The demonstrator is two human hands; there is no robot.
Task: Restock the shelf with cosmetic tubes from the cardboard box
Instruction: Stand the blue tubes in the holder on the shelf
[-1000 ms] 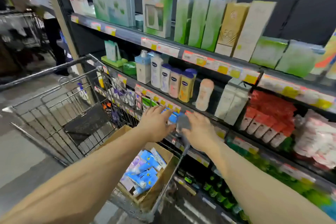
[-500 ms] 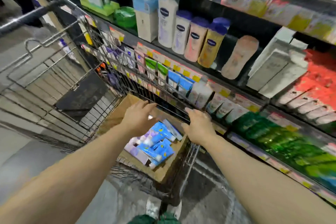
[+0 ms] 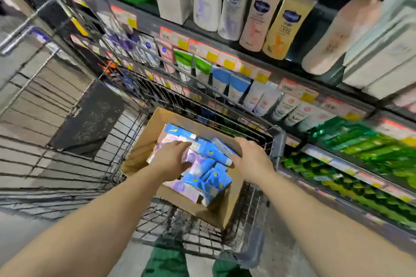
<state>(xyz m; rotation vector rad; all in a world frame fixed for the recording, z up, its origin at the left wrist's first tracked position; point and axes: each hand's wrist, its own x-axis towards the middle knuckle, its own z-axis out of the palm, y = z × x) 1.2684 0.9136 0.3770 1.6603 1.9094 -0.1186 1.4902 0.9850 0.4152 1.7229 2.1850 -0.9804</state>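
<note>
Resting in the wire cart at frame centre, the cardboard box holds blue and lilac cosmetic tubes, onto which the left hand presses with fingers together, while the right hand reaches in alongside, its grip indeterminate, below the shelf at upper right.

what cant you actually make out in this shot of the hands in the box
- Left hand, head view: its fingertips lie among the tubes; whether they grip one cannot be told.
- Right hand, head view: seen from the back, so its fingers and any hold are hidden.
- Cardboard box: how many tubes lie beneath the top layer is covered by hands and tubes.
- Shelf price labels: blurred, unreadable.
- Shopping cart: its wheels are out of sight.
</note>
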